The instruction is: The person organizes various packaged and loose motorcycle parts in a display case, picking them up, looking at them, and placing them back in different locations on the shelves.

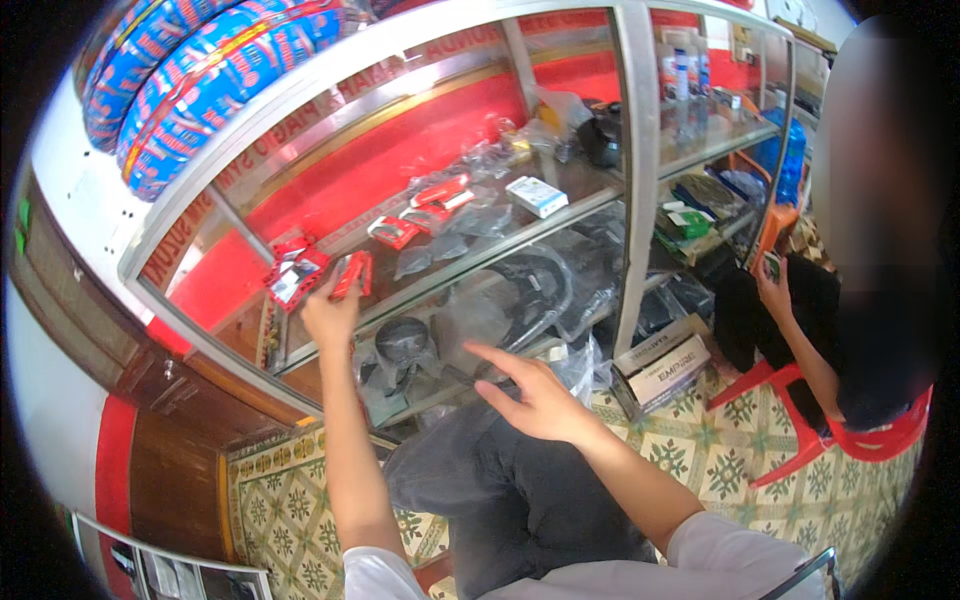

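Observation:
My left hand [331,318] reaches into the glass display case at the upper shelf, its fingers closed on a small red packet [351,275]. Right beside it, at the shelf's left end, is a pile of red-and-white packets [297,272]. Farther right on the same shelf lie several more red-and-white packets [425,215] and clear plastic bags [480,222]. My right hand [535,397] hovers over my lap in front of the lower shelf, fingers apart and holding nothing.
A white-and-blue box [537,196] rests on the upper shelf. Bagged black parts [535,295] fill the lower shelf. The case's metal post [640,150] stands right of centre. A carton [660,368] sits on the tiled floor. At right, a person sits on a red chair [880,435].

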Demonstrator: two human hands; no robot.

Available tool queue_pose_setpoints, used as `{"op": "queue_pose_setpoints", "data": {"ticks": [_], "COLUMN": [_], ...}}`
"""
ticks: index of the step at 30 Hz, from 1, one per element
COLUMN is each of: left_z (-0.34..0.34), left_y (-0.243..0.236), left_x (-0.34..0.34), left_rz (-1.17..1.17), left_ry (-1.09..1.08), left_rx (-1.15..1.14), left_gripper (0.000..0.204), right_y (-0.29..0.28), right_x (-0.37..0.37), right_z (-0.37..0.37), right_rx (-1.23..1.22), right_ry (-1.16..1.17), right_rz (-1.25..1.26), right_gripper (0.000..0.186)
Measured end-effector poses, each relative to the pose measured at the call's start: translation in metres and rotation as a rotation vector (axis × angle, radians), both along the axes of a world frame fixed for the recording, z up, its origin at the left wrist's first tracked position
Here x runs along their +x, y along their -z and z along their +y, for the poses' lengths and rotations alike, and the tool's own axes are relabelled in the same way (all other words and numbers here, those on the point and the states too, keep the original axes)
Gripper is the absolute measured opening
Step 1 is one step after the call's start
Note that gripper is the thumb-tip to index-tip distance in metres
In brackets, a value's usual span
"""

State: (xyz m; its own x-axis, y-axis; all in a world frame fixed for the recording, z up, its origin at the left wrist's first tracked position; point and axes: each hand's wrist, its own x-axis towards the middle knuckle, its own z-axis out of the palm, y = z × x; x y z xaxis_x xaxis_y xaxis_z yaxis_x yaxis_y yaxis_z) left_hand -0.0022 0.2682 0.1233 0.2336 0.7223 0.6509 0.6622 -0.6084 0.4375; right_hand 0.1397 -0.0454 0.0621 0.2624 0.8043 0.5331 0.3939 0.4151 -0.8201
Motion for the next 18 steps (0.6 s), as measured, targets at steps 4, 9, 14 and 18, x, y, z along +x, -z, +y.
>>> {"op": "queue_pose_setpoints", "data": {"ticks": [4, 9, 14, 18], "left_z": [-0.07, -0.229, -0.276, -0.286], "left_y": [0.0, 0.019, 0.059, 0.076], "left_x": [0.004, 0.03, 0.042, 0.048], "left_rz": [-0.13, -0.431, -0.705, -0.553], "left_ry": [0.272, 0.719, 0.865, 0.834], "left_rx": [-0.018, -0.404, -0.532, -0.254], "left_gripper": [0.045, 0.046, 0.049, 0.054], "right_y": [0.012, 0.016, 0.007, 0.003], "right_x": [0.016, 0.015, 0.028, 0.043], "right_z": [-0.016, -0.004, -0.017, -0.024], "right_rx": [-0.103, 0.145, 0.216, 0.278], "right_ry": [-0.319, -0.311, -0.275, -0.35], "right_rz": [0.804, 0.993, 0.739, 0.567], "right_gripper": [0.067, 0.074, 0.064, 0.066]}}
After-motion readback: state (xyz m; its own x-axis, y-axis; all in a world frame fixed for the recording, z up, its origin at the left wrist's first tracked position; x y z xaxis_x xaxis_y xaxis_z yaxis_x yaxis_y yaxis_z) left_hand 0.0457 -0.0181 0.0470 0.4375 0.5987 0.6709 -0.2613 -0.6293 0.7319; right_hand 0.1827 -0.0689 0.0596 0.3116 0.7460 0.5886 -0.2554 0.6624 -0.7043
